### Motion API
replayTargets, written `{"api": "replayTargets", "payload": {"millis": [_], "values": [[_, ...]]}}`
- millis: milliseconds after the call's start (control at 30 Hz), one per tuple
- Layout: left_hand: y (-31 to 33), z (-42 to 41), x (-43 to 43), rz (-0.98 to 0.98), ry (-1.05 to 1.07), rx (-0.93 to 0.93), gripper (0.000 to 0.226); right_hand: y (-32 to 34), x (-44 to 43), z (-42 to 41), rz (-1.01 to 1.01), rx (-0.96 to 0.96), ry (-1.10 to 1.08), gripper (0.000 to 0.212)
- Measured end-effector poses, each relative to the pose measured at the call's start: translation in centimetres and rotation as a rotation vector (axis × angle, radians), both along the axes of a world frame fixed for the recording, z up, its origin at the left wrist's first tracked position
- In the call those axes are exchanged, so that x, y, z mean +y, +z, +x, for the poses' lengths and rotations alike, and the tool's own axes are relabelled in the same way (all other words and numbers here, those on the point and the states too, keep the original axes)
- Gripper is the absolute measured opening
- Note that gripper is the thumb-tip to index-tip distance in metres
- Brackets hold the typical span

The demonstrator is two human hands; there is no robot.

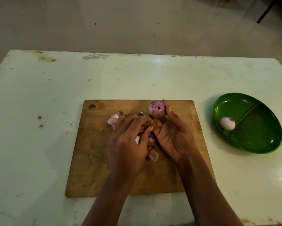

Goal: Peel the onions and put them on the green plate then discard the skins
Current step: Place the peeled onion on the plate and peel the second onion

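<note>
1. The red onion (pixel 157 109) being worked is held up over the far edge of the wooden cutting board (pixel 102 170). Its cut end faces the camera, and purple outer layers are still on it.
2. The right hand (pixel 172 136) grasps this onion from below and the side, palm up, with the thumb curled against its right flank.
3. The left hand (pixel 128 141) lies palm down just beside it, fingers curled in. It seems to be clenched round a few onion skins (pixel 137 139), and pale scraps show between the thumb and fingers.
4. More skins lie on the board: a pale piece (pixel 112 120) beyond the left knuckles and a pinkish piece (pixel 153 155) between the wrists.
5. One peeled onion (pixel 227 123) already rests in the left compartment of the divided green plate (pixel 259 132), well to the right of the board on the pale table (pixel 39 95).
6. Risks, as I judge them:
   - The onion sits high in the fingertips, so a hard tug on a stuck layer could pop it loose and roll it off the board.
   - Thin dry skin may tear short and leave patches behind.
   - Scraps could scatter onto the table, where a couple of bits (pixel 40 121) already lie, which makes the discard step slower.
7. Hard to make out:
   - The left palm and most of what it holds are hidden.
   - The onion's far side is out of sight, so how much skin remains is uncertain.
   - No bin for the skins is in view.
</note>
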State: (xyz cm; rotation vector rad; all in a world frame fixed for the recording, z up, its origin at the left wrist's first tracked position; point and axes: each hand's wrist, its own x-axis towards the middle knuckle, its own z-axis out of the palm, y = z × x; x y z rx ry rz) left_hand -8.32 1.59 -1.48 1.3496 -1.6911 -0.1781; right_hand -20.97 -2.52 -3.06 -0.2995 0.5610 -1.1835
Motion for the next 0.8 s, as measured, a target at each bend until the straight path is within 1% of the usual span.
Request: {"api": "replayTargets", "payload": {"millis": [67, 100, 200, 300, 433, 500, 567, 633, 800], "values": [[0.12, -0.05, 0.00, -0.001, 0.007, 0.071, 0.028, 0.23, 0.13, 0.09, -0.043, -0.010, 0.044, 0.074], [0.19, -0.06, 0.01, -0.007, 0.015, 0.099, 0.031, 0.33, 0.19, 0.15, -0.053, -0.007, 0.061, 0.071], [0.41, -0.11, 0.07, -0.029, 0.043, 0.152, 0.042, 0.39, 0.29, 0.32, -0.076, 0.024, 0.094, 0.073], [0.61, -0.10, 0.10, -0.015, 0.053, 0.181, 0.046, 0.43, 0.41, 0.25, -0.084, 0.045, 0.126, 0.061], [0.70, 0.07, 0.09, 0.048, 0.096, 0.219, 0.047, 0.59, 0.60, 0.30, -0.077, 0.084, 0.160, 0.055], [0.68, 0.11, 0.10, 0.069, 0.139, 0.226, 0.050, 0.64, 0.61, 0.44, -0.069, 0.099, 0.160, 0.054], [0.61, -0.01, 0.19, 0.090, 0.173, 0.248, 0.058, 0.67, 0.61, 0.57, -0.067, 0.107, 0.160, 0.056], [0.57, -0.21, 0.29, 0.098, 0.174, 0.263, 0.063, 0.69, 0.63, 0.69, -0.066, 0.099, 0.160, 0.058], [0.74, -0.30, 0.38, 0.062, 0.147, 0.251, 0.065, 0.82, 0.65, 0.88, -0.064, 0.095, 0.143, 0.059]]}}
